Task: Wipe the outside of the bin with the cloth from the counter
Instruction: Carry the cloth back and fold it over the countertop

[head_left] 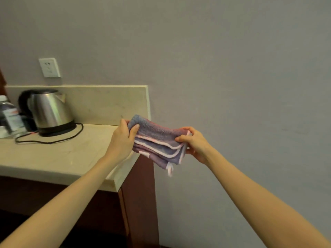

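Observation:
A folded purple-blue cloth (157,142) with white trim is held in the air just past the right end of the counter (59,154). My left hand (123,138) pinches its left end, thumb on top. My right hand (195,144) grips its right end, fingers curled round the folded edges. A small white loop hangs from the cloth's lower corner. No bin is in view.
A steel electric kettle (51,111) stands on its black base at the counter's back left, its cord (53,140) looping forward. A bottle and packets (9,119) sit at the far left. A wall socket (49,67) is above. Dark wood cabinet (139,203) below; bare wall to the right.

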The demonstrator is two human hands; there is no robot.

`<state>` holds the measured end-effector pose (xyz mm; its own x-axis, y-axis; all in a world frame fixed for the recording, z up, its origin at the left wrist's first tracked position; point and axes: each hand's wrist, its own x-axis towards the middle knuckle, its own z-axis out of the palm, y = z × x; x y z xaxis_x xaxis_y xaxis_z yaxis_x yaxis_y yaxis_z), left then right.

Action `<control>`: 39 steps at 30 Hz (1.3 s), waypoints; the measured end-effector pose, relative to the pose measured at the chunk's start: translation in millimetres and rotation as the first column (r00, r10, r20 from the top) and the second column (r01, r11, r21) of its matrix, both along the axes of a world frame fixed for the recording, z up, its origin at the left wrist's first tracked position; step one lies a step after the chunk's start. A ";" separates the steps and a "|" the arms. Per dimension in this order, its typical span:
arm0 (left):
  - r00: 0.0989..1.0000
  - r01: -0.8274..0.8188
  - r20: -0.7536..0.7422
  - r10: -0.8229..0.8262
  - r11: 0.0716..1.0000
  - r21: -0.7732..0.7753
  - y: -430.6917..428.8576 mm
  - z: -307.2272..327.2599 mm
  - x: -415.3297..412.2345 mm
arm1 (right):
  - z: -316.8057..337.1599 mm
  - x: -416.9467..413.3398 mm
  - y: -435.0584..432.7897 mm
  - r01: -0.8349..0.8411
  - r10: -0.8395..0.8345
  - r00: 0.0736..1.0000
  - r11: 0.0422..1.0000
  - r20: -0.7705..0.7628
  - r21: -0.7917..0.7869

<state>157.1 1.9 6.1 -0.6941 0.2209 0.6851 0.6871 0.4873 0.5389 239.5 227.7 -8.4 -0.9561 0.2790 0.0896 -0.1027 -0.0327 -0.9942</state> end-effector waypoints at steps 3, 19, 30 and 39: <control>0.996 -0.074 0.042 0.074 0.997 -0.009 -11.5 2.0 -29.0 | 2.8 -29.6 -16.1 0.034 -0.035 0.999 0.999 -0.003 -0.026; 0.927 -0.262 0.242 0.286 0.957 -0.126 -30.4 -2.3 -171.1 | -0.1 -192.4 -51.6 -0.074 0.073 0.997 0.997 0.015 0.032; 0.890 -0.272 0.260 0.374 0.895 -0.354 -37.8 -29.3 -222.4 | -31.7 -228.0 -61.8 0.057 0.027 0.985 0.879 -0.169 0.474; 0.877 -0.262 0.247 0.412 0.841 -0.472 -28.0 -27.6 -221.9 | -37.1 -220.4 -53.8 0.207 -0.095 0.967 0.838 -0.238 0.505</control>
<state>-64.8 -26.1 -21.5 -0.9425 0.1391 0.3038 0.2576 0.8816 0.3955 19.1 173.9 -45.5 -0.8530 0.2765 0.4425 -0.2564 0.5164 -0.8170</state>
